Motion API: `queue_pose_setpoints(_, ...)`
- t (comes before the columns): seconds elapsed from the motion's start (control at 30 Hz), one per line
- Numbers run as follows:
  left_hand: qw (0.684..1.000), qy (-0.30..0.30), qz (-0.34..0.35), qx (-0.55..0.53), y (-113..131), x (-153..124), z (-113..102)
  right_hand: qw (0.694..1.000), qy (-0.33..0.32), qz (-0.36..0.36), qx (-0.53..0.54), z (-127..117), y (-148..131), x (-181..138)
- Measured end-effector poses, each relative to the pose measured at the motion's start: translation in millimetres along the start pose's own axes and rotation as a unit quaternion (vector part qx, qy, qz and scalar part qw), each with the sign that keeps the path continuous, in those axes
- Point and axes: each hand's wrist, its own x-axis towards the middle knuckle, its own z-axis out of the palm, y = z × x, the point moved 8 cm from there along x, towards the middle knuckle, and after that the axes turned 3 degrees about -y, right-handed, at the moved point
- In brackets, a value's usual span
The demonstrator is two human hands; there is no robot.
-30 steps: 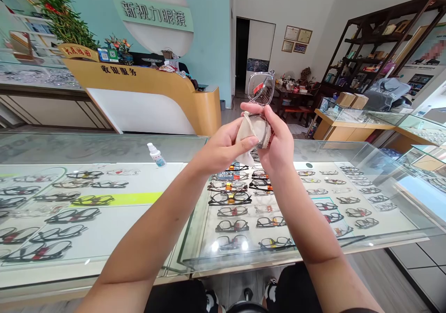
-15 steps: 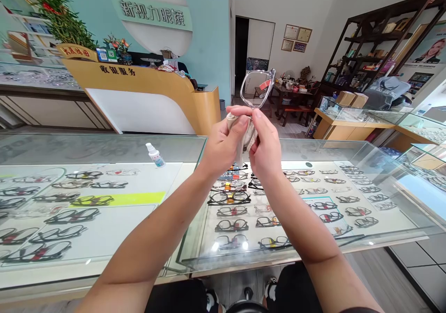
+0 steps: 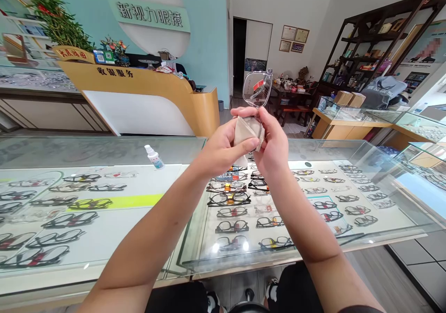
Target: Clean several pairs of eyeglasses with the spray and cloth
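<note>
A pair of clear-framed eyeglasses (image 3: 257,89) is held up over the glass counter, one lens with a red sticker standing above the hands. My right hand (image 3: 273,139) grips the frame near its middle, fingers closed. With my left hand (image 3: 226,148) I pinch a beige cleaning cloth (image 3: 245,134) around the lower lens, thumb across the front and fingers behind. The cloth covers most of that lens. A small white spray bottle (image 3: 154,157) stands on the counter to the left of my hands.
Below my arms, the glass display counter (image 3: 195,257) holds rows of eyeglasses (image 3: 230,198). Behind it is a wooden reception desk (image 3: 205,113) with a plant at its left. A second display case (image 3: 351,127) with boxes on it stands at the right, near a dark shelf unit.
My left thumb has slid across the cloth, which now shows a wider folded face over the lens. My hands and the glasses have shifted slightly right, and the upper lens has turned.
</note>
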Motion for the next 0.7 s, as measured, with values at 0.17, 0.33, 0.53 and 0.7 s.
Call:
queue_pose_setpoints(0.17, 0.991, 0.128, 0.038, 0.013, 0.7, -4.3, 1.6, 0.999, -0.008, -0.014, -0.031, 7.7, -0.6, -6.8)
queue_pose_setpoints(0.33, 0.994, 0.101, 0.024, -0.022, 0.2, -3.3, 3.9, 0.999, -0.021, -0.015, -0.031, 15.2, -4.7, -10.8)
queue_pose_setpoints(0.53, 1.000, -0.006, 0.007, -0.026, 5.9, -4.6, -0.3, 0.999, -0.033, -0.008, 0.004, 10.7, -8.7, -6.0)
queue_pose_setpoints(0.7, 1.000, -0.003, 0.014, 0.012, 8.1, -5.2, 0.7, 1.000, -0.017, -0.005, -0.004, 5.5, -6.0, -4.5)
